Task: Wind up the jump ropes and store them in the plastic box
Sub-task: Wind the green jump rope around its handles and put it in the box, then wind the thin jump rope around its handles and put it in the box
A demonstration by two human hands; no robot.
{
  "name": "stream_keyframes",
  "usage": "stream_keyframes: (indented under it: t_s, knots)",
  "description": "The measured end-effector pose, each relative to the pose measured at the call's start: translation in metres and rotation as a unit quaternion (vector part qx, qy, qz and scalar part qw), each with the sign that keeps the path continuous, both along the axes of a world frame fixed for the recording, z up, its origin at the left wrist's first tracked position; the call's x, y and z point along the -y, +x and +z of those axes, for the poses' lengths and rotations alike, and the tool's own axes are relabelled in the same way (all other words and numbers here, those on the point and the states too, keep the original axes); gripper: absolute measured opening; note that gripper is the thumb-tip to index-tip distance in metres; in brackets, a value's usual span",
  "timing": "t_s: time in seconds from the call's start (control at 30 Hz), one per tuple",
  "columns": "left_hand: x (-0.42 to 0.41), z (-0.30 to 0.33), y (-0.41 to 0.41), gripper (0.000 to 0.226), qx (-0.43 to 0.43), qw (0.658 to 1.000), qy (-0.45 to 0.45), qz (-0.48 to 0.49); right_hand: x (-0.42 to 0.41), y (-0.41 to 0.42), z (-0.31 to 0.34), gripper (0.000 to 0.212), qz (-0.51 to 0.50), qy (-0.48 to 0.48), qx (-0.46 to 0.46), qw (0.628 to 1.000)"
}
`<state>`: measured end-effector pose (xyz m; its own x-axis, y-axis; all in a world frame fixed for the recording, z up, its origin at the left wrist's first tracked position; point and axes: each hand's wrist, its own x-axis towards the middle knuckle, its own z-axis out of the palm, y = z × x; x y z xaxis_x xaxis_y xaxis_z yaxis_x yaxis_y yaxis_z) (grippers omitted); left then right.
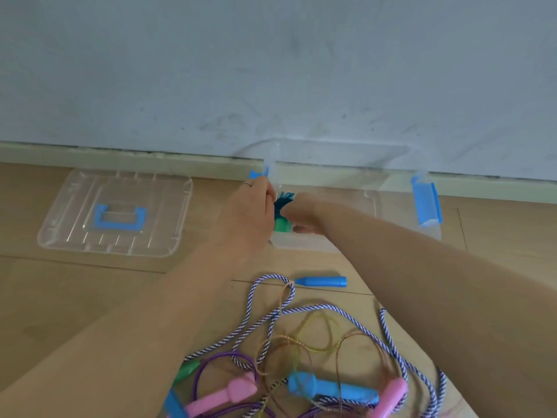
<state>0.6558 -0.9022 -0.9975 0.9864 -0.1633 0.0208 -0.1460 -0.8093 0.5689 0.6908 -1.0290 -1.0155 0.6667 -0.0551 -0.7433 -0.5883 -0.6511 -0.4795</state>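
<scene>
Head view: both hands over clear box (391,188) at far wall. Left hand (250,206) and right hand (297,212) together grasping wound bundle (283,215), dark blue cord on top, green handle below, at box's left end. Cannot tell whether bundle already touches box bottom. Fingers of both curled round bundle; fingertips mostly hidden. Ring on left hand.

Box with blue latch (426,203) on right side, second blue latch peeking behind left hand. Lid (114,212) off, lying flat on floor left of box, blue grip in middle, well apart from hands.

Progress, judged: one rope wound and going in, nothing else visible in box. Most of task left. Near bottom edge, tangled pile (301,357) unwound: blue-white striped rope (346,309), purple rope (211,369), thin yellowish cord (316,336), all crossing each other. Handles in pile: pink (223,396), another pink (390,399), blue (331,390), green tip (187,371). Lone blue handle (321,281) between pile and box, striped rope running to it. Likely several ropes to untangle, wind, stow; lid to close after.

Surface: light wood floor (75,297), plank seams visible. Room: pale baseboard (90,153), grey-blue wall (271,70) with scuff marks. Some motion blur at bottom edge.
</scene>
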Motion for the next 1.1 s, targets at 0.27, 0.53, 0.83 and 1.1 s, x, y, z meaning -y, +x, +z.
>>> stream_keyframes:
  t_s: [0.27,0.53,0.83,1.1]
  knots:
    - [-0.002,0.028,-0.018,0.026,-0.096,0.991,0.081,-0.037,0.030,-0.035,0.056,0.032,0.127,-0.209,0.174,0.954]
    - [-0.002,0.064,-0.096,0.035,-0.098,0.980,0.162,-0.061,0.038,-0.133,0.088,0.018,0.092,-0.188,0.371,0.905]
    - [-0.015,0.028,-0.205,0.055,-0.352,0.927,0.095,-0.088,0.033,-0.268,0.053,0.063,0.239,-0.037,0.060,0.968]
    - [-0.023,-0.013,-0.224,0.042,-0.271,0.892,0.300,-0.203,0.009,-0.291,0.002,0.060,0.269,-0.060,0.036,0.961]
